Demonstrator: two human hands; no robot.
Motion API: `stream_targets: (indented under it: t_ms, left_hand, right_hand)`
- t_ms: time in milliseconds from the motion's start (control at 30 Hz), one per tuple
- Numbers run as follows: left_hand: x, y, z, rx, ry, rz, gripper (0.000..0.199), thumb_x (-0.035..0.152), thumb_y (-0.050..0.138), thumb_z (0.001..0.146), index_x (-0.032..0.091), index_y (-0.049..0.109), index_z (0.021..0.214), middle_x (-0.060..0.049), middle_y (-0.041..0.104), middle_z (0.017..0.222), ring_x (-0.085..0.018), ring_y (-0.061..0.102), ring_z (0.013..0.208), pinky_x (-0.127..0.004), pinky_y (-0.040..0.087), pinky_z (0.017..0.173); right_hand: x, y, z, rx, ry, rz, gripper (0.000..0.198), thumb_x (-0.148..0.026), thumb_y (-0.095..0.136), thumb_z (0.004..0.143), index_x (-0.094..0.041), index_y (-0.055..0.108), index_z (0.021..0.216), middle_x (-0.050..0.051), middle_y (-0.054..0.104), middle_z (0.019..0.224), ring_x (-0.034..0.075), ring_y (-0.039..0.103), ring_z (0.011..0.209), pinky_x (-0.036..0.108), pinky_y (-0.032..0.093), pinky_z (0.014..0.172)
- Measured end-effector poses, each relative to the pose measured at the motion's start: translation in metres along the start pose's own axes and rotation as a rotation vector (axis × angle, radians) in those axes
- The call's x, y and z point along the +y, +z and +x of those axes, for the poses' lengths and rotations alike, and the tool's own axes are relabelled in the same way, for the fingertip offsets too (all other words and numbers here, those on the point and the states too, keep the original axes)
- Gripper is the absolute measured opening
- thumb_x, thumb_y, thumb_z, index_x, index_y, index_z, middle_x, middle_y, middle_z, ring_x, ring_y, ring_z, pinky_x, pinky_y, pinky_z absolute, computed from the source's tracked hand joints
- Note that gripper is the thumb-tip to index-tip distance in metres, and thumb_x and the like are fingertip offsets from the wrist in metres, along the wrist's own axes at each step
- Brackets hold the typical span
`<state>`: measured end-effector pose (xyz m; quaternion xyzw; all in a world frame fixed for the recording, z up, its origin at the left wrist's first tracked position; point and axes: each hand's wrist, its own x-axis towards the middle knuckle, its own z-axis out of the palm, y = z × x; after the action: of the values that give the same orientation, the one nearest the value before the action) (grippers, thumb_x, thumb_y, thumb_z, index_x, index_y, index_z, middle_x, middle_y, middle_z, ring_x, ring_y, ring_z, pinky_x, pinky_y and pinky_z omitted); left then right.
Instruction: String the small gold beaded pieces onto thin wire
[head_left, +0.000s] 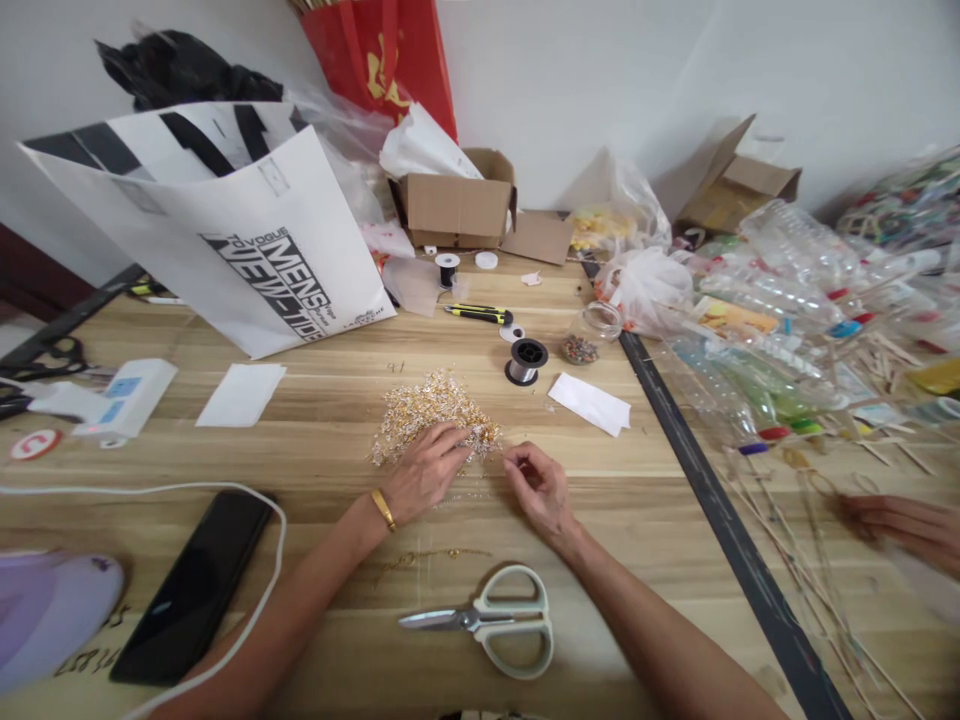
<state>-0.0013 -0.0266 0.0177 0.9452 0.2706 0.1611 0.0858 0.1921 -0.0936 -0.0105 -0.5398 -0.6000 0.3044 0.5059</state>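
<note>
My left hand (431,472), with a gold bracelet (383,510) at its wrist, rests its outstretched fingers on the right part of a pile of small gold and clear beads (420,412). Just right of the pile, my right hand (541,488) has thumb and forefinger pinched together; what lies between them is too small to make out. Below the hands is a thin gold beaded strand (435,556). Scissors with cream handles (491,620) lie nearer me, blades pointing left. Behind the right hand stands a spool of silvery wire (526,362).
A black phone (196,585) and white cable lie at left, below a power strip (135,398). Farther back are a white paper bag (247,250), cutter (478,314), bead jar (589,340) and cardboard box (457,210). Plastic bottles (795,290) and another person's hand (907,525) are at right.
</note>
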Motion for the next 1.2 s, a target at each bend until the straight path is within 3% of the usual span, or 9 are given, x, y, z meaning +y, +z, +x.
stream_targets:
  t_ms: [233,433,633,767,900,1067,1200]
  left_hand:
    - [0.006,0.01,0.022,-0.042,0.032,0.02,0.035,0.009,0.039,0.087,0.014,0.051,0.12,-0.011,0.05,0.127,-0.025,0.036,0.125,-0.044,0.036,0.102]
    - [0.004,0.024,0.023,-0.113,0.045,0.069,0.04,0.007,0.042,0.084,0.013,0.048,0.123,-0.013,0.045,0.134,-0.027,0.034,0.128,-0.043,0.035,0.102]
    - [-0.002,0.02,0.011,-0.109,0.07,0.08,0.035,0.01,0.039,0.088,0.017,0.052,0.12,-0.01,0.045,0.135,-0.025,0.036,0.128,-0.044,0.037,0.102]
    - [-0.005,0.016,0.008,-0.06,0.091,0.051,0.029,0.014,0.041,0.089,0.017,0.057,0.113,-0.009,0.051,0.128,-0.024,0.039,0.124,-0.043,0.038,0.101]
    - [-0.006,0.01,0.009,0.017,0.025,0.007,0.022,0.013,0.045,0.087,0.015,0.06,0.104,-0.009,0.057,0.112,-0.024,0.043,0.116,-0.042,0.04,0.099]
    - [-0.01,0.005,0.009,0.072,-0.069,-0.058,0.012,0.014,0.051,0.085,0.015,0.061,0.092,-0.006,0.055,0.093,-0.02,0.047,0.098,-0.038,0.043,0.09]
    - [-0.013,0.006,0.006,0.083,-0.079,-0.084,0.01,0.015,0.051,0.086,0.015,0.06,0.087,-0.005,0.055,0.087,-0.02,0.046,0.096,-0.037,0.043,0.088]
  right_hand:
    - [0.001,-0.002,0.005,0.169,0.098,0.1,0.015,-0.03,0.054,0.084,-0.017,0.055,0.076,0.0,0.051,0.066,0.012,0.047,0.058,0.022,0.038,0.05]
    - [0.002,-0.003,0.006,0.154,0.132,0.117,0.016,-0.032,0.055,0.082,-0.017,0.055,0.076,-0.001,0.051,0.066,0.012,0.046,0.057,0.022,0.037,0.05]
    - [0.0,-0.003,0.006,0.14,0.139,0.126,0.016,-0.031,0.055,0.082,-0.017,0.055,0.076,-0.001,0.051,0.066,0.011,0.046,0.058,0.022,0.038,0.052]
    - [-0.003,-0.004,0.007,0.129,0.148,0.13,0.017,-0.032,0.054,0.082,-0.017,0.055,0.076,-0.001,0.05,0.065,0.011,0.045,0.057,0.022,0.037,0.051]
    - [-0.003,-0.004,0.007,0.13,0.157,0.138,0.017,-0.032,0.055,0.082,-0.017,0.054,0.075,-0.001,0.049,0.065,0.011,0.044,0.056,0.022,0.036,0.05]
    - [0.0,-0.004,0.006,0.119,0.152,0.133,0.017,-0.033,0.055,0.082,-0.017,0.054,0.075,-0.001,0.049,0.065,0.011,0.044,0.056,0.022,0.035,0.05]
    - [0.001,-0.003,0.006,0.108,0.143,0.133,0.017,-0.033,0.054,0.082,-0.017,0.054,0.076,-0.001,0.05,0.065,0.011,0.044,0.056,0.021,0.035,0.049]
